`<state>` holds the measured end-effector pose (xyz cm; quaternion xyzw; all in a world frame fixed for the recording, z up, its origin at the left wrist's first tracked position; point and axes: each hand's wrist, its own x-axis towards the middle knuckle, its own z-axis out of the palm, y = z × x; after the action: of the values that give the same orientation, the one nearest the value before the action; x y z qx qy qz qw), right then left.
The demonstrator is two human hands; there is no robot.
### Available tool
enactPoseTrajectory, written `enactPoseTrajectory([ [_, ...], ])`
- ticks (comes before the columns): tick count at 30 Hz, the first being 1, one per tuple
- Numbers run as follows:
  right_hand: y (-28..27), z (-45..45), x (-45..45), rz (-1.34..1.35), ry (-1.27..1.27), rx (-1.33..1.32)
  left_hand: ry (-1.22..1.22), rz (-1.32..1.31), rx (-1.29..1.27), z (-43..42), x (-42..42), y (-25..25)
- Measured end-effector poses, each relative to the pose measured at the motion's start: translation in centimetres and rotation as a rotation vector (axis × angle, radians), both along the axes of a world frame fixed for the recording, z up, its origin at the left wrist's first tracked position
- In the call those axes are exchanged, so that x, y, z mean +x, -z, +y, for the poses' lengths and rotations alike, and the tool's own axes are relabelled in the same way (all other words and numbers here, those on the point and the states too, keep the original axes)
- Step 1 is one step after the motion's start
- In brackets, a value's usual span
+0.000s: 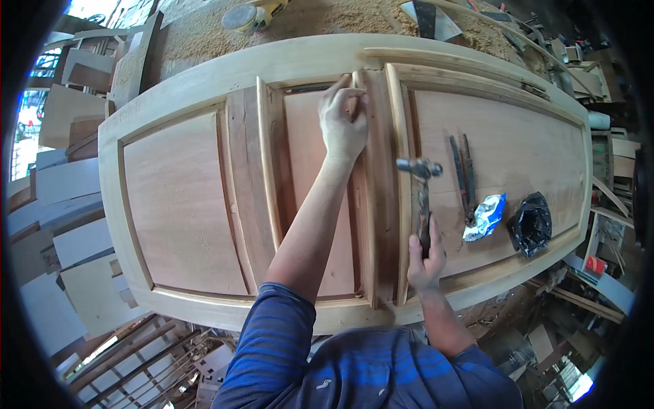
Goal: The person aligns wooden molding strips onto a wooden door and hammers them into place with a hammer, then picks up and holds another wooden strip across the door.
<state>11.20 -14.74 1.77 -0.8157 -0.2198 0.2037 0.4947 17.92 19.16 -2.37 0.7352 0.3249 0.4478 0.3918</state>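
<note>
A panelled wooden door (242, 157) lies flat in front of me. My left hand (344, 123) is at the upper end of a moulding strip (371, 238) along the middle panel, its fingers curled in a pinch; what they hold is too small or hidden to make out. My right hand (427, 262) grips a hammer (422, 184) by its handle, head up, above the right panel. On that panel lie a pair of dark pincers (465, 174), a crumpled blue and white packet (486, 217) and a black plastic bag (531, 225).
Loose moulding strips (267, 163) stand along the middle panel's sides. Beyond the door, a yellow power tool with a round disc (238, 17) sits among sawdust (327, 17). Board offcuts (68, 184) are stacked at the left, and scrap wood clutters the floor at the right.
</note>
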Motion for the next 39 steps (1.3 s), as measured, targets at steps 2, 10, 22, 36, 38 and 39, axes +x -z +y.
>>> enactPoseTrajectory([
  [2,-0.8,2.7,2.9,-0.212,-0.048,0.069,-0.04,-0.087,-0.091,1.1,0.9,0.1],
  [10,-1.7,6.9,7.9,-0.249,-0.073,0.142,0.091,-0.197,-0.344,2.9,2.1,1.1],
  [22,-1.5,12.4,11.8,-0.284,-0.091,0.142,0.052,-0.2,-0.342,2.7,2.3,0.9],
  [36,-3.9,16.5,14.5,-0.669,-0.262,0.013,-0.027,0.096,-0.176,2.1,1.8,0.0],
  [38,-4.3,16.5,14.7,-0.677,-0.299,-0.053,-0.022,0.087,-0.083,2.3,1.7,0.4],
  [39,-4.4,16.5,14.8,-0.68,-0.317,-0.088,-0.02,0.083,-0.039,2.4,1.7,0.5],
])
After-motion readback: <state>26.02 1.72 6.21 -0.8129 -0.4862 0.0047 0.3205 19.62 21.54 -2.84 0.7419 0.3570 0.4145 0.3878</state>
